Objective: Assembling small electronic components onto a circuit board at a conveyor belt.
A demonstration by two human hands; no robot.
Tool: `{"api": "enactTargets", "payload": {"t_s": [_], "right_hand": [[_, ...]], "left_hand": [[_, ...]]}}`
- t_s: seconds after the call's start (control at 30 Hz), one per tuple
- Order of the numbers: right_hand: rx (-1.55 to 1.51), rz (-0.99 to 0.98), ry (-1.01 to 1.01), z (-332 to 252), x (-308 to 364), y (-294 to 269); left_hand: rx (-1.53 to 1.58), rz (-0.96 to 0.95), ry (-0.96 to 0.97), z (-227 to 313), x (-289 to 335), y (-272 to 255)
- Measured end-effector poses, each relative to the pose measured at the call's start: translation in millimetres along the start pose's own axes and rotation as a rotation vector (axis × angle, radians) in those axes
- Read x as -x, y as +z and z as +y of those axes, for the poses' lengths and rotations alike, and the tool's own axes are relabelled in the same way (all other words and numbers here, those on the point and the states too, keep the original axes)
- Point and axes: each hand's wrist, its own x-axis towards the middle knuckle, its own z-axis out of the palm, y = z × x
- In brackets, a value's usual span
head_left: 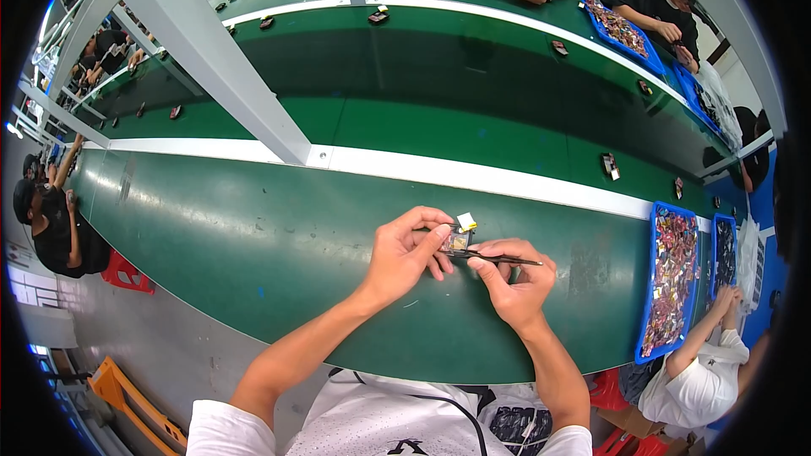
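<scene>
Over the green worktable, my left hand grips a small black electronic casing between thumb and fingers. Inside the casing some small parts show, too small to name. A white and yellow piece stands out at its far edge. Closed around a pair of black tweezers, my right hand is close beside the casing on its right. The tips of the tweezers reach the casing's near side; whether they pinch anything I cannot tell.
Blue trays hold many small reddish parts and black parts at the right. Beyond a white rail, a green conveyor belt carries scattered casings. A grey post rises at left. Co-workers sit across and on both sides.
</scene>
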Motion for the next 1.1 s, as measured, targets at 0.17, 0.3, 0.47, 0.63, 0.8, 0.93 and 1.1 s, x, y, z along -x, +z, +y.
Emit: {"api": "enactTargets", "payload": {"t_s": [0.17,0.3,0.47,0.63,0.8,0.93,1.1], "right_hand": [[0.049,-0.033,-0.065,-3.6,-1.8,0.5],[0.056,-0.027,-0.079,-3.6,-1.6,1.6],[0.067,-0.042,-0.106,-1.3,-1.3,1.6],[0.083,-0.042,-0.127,0.3,-0.5,0.6],[0.104,-0.050,-0.130,-0.9,-1.8,0.1],[0.113,-0.062,-0.144,-1.3,-2.0,0.4],[0.105,-0.070,-0.185,-1.3,-1.5,4.1]], "left_hand": [[-0.003,0.005,-0.005,-0.2,0.1,0.6],[-0.023,-0.012,-0.001,-2.2,0.0,-1.6],[-0.021,-0.019,0.000,-3.2,0.2,-2.0],[-0.025,-0.023,0.001,-3.7,0.1,-1.3],[-0.017,-0.028,-0.033,-2.9,-1.3,-1.5],[-0.075,-0.029,-0.009,-1.7,-0.9,1.5],[-0.117,0.007,-0.045,-2.6,1.5,2.2]]}}
